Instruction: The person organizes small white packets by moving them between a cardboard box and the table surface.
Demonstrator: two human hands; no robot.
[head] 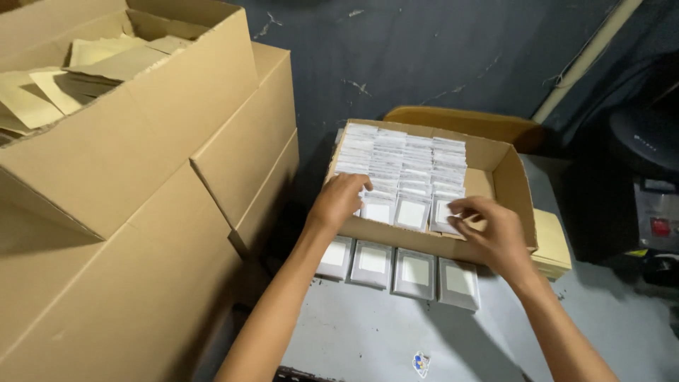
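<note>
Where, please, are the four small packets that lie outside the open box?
In the head view, the four packets lie in a row on the grey table, against the open box's near wall, between the person's forearms.

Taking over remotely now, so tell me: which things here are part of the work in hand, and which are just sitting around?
In hand:
left hand and right hand, both on small grey packets
open carton holding those packets in rows
four packets lined up on the table

Lying about:
stacked cardboard boxes
paper sheets in the top box
black machine
</note>
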